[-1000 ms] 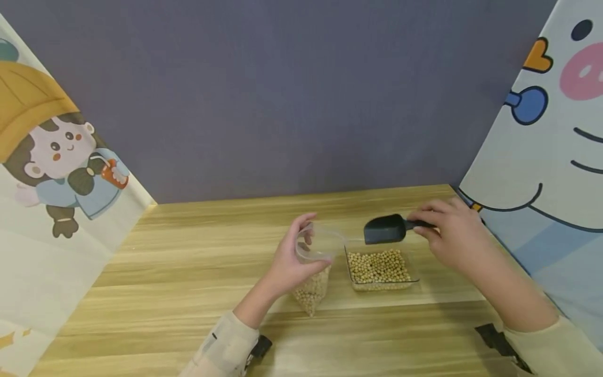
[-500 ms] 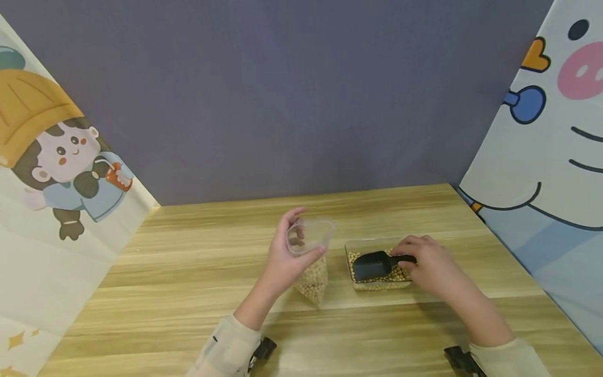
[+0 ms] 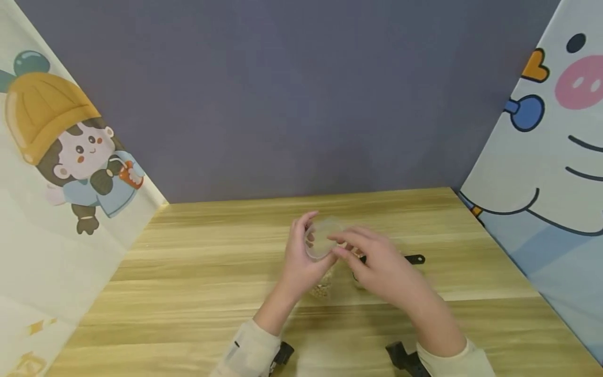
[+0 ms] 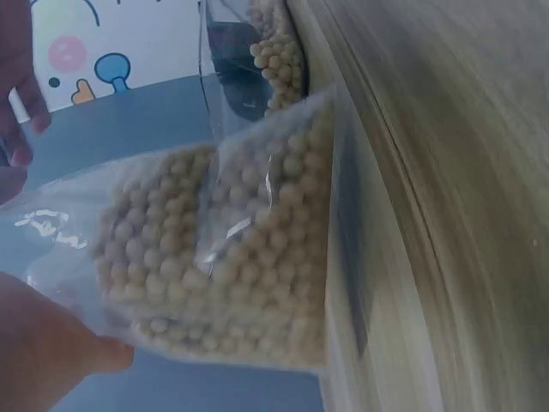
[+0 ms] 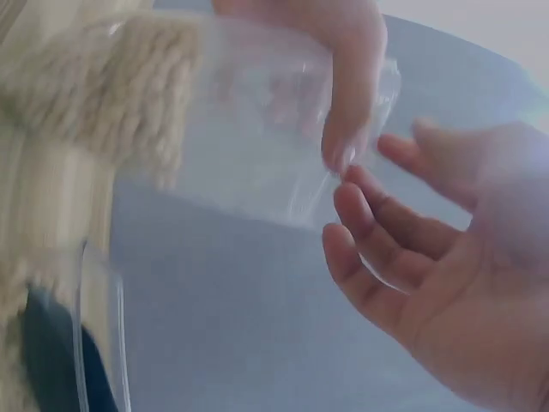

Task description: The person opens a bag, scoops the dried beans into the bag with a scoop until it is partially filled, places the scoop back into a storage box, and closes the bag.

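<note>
My left hand (image 3: 303,268) holds a clear plastic bag (image 4: 219,245) by its round, spread mouth, with the thumb and fingers around the rim. Pale round beans, like soybeans, fill the lower part of the bag, which hangs close above the table. Beside the bag mouth is my right hand (image 3: 388,269), its fingers loosely bent and nothing held in them. In the right wrist view its fingertips come up to the bag's rim; whether they touch it I cannot tell. A black scoop (image 5: 50,352) lies in the glass container of beans, its handle (image 3: 415,259) sticking out to the right.
The clear rectangular container (image 5: 124,343) stands right of the bag, mostly hidden behind my right hand in the head view. A wood-grain table (image 3: 198,293) spreads around. A grey panel (image 3: 301,104) closes the back, with cartoon-printed panels on both sides.
My right hand has lowered the scoop into the container, let go of it and moved left to the bag mouth. The left hand still holds the bag in about the same place.
</note>
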Motion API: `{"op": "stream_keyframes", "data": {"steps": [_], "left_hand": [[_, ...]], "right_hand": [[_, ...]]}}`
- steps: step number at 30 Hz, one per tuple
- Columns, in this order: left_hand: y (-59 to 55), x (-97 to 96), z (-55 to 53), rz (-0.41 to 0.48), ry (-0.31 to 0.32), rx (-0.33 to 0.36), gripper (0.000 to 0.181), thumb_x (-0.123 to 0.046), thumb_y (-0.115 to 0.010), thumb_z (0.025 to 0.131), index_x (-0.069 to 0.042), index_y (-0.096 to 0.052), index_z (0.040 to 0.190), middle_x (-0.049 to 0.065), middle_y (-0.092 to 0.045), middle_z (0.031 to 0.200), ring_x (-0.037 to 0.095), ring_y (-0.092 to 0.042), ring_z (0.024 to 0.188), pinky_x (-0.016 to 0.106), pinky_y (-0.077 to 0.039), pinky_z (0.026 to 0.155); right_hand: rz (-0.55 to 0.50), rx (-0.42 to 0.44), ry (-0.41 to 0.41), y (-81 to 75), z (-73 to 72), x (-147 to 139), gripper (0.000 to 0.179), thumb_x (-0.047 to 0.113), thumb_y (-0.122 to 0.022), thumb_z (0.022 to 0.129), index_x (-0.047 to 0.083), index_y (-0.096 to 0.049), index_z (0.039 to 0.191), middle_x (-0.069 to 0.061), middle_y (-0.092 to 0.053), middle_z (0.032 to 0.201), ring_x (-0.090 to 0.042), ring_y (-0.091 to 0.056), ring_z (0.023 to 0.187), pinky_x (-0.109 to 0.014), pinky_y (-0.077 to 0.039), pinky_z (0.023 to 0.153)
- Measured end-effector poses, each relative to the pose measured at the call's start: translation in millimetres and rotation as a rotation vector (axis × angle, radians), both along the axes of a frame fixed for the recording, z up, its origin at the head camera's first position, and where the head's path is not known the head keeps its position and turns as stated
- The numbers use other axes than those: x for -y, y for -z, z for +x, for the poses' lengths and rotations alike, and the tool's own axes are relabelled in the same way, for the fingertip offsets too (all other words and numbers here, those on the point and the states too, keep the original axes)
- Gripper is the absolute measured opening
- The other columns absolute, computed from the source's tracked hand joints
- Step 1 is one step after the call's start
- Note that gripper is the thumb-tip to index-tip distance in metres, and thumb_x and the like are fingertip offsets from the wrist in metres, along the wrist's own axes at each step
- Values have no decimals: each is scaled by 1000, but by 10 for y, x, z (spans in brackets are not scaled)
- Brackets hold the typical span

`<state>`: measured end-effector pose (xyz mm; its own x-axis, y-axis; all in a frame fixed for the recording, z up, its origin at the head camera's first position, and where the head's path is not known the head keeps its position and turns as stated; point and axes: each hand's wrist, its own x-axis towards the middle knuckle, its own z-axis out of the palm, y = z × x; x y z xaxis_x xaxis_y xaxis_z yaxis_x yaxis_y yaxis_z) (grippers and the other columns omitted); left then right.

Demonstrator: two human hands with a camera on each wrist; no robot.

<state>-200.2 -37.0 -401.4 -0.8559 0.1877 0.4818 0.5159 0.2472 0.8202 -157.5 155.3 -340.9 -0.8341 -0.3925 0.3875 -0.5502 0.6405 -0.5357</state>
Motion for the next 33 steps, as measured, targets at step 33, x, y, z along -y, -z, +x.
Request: {"op": "stream_keyframes", "data": {"steps": [33], "left_hand": [[-484,903,35,-480,51,-231,4,-5,-73,97,-8,-75,94,2,-77,87,13,-71,77,26,-59,69]], "right_hand": [[104,-132,-41,61,-417,-117,13,5,-65,103,15,-74,103,3,-72,98,-12,-67,86,-36,-60,76]]}}
